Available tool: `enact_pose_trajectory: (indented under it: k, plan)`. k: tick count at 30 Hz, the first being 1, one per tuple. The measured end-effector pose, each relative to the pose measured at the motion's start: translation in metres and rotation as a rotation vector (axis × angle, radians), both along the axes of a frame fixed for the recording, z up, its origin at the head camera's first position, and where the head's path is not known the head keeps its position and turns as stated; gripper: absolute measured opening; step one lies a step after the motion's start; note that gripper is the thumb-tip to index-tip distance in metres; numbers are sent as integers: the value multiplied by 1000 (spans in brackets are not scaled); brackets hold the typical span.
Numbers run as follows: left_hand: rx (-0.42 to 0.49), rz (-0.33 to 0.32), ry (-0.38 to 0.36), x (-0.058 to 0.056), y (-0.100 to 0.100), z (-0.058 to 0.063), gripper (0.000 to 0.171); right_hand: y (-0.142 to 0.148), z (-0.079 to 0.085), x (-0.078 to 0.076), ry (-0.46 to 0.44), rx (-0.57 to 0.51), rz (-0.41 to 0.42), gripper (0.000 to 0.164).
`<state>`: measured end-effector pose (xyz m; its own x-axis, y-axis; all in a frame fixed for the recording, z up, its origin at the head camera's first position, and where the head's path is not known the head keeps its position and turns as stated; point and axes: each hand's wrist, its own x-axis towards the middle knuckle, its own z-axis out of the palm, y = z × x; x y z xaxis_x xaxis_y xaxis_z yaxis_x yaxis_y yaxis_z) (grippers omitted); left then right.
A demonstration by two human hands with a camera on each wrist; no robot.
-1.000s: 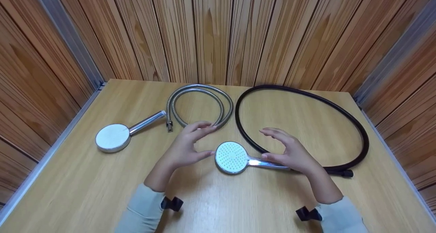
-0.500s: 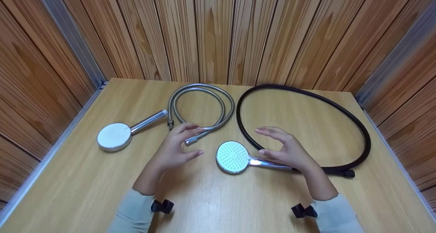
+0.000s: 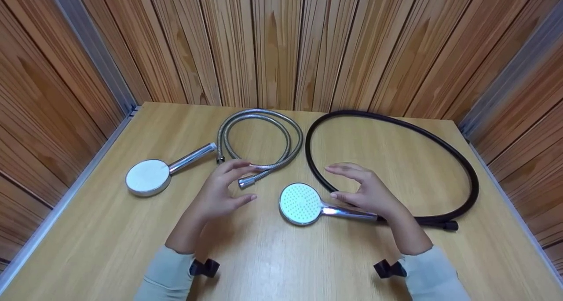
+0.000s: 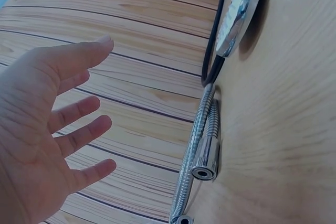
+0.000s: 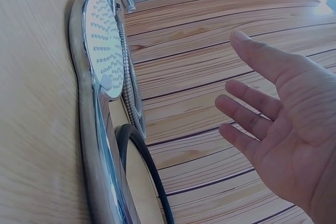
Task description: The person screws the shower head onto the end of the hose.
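Note:
My left hand [image 3: 220, 193] hovers empty over the table, fingers spread, in front of a coiled silver metal shower hose [image 3: 295, 138]. One chrome end of that hose [image 4: 206, 160] shows clearly in the left wrist view. My right hand [image 3: 367, 191], likewise empty with thumb and fingers apart, is above the chrome handle of a shower head [image 3: 300, 204]. This shower head lies nozzle side up, its handle meeting a black shower hose [image 3: 468, 178] that loops behind. In the right wrist view, the handle [image 5: 105, 171] runs beside the hand without contact.
Another shower head [image 3: 148, 178], with a pale round face and chrome handle, lies at the left of the wooden table [image 3: 281, 266]. Its handle end is close to the silver hose. Wood-plank walls [image 3: 275, 45] stand behind and at both sides.
My left hand has drawn back to the left, away from the middle shower head, uncovering the silver hose's end. My right hand has shifted slightly left. The hoses and shower heads stay put.

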<state>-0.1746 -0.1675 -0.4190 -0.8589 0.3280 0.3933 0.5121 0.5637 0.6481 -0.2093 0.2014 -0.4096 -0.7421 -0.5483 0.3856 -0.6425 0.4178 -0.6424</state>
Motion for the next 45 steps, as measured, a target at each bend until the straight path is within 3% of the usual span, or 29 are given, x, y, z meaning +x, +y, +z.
enact_pose_trajectory:
  k: [33, 45]
  plan:
    - [-20, 94, -6, 5, -25, -4, 56, -23, 16, -10, -45, 142, 54, 52]
    - [-18, 122, 22, 6, -41, -4, 56, -40, 20, -16, -51, 103, 102, 47]
